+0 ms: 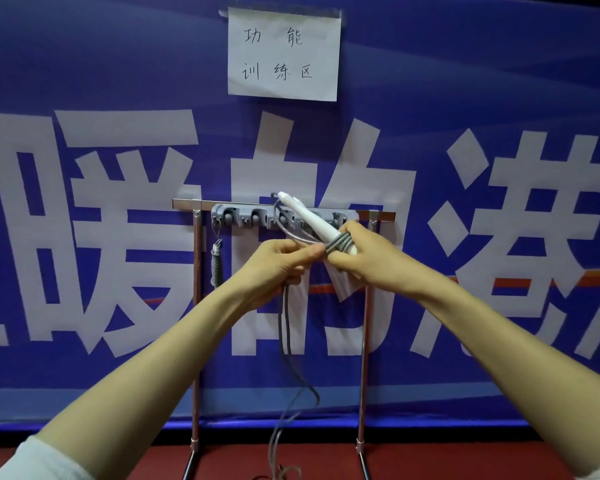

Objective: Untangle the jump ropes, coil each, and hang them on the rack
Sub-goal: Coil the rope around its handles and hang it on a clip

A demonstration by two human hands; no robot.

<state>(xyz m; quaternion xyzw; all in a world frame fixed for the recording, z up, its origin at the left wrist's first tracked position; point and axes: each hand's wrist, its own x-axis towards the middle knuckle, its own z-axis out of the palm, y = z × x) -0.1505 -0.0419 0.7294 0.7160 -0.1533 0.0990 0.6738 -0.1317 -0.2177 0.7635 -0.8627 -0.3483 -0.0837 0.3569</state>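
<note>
Fingers [355, 233] of the right hand [368, 261] are curling round the white handle [309, 216], gripping its lower end, where several grey turns of rope [340, 244] are lying side by side around it. The handle is pointing up toward 10 o'clock, its tip crossing in front of the rack [246, 216]. At 9 o'clock from there the left hand [274, 265] is sitting just beside it, thumb and fingertips [307, 254] pinching the rope right where it is meeting the wraps. From that pinch the rope is dropping toward 6 o'clock, two strands trailing down to the red floor [118, 459] and bunching at the bottom edge. Whether any tangle is left down there, nobody can tell.

This is looking like the coiling step: the person is winding the rope around its own handle, not hanging it yet. One coil [216, 261] is already dangling from the hook [217, 221] at the rack's 9 o'clock end, so the job is reading as partly done.

The next move is likely calling for the left hand to be feeding more rope up and laying another turn snug beside the last. It wants tension, so the wraps are not sliding off the handle's end. Plenty of rope is waiting, so several turns seem due before a free hook up at 12 o'clock is coming into play.
</note>
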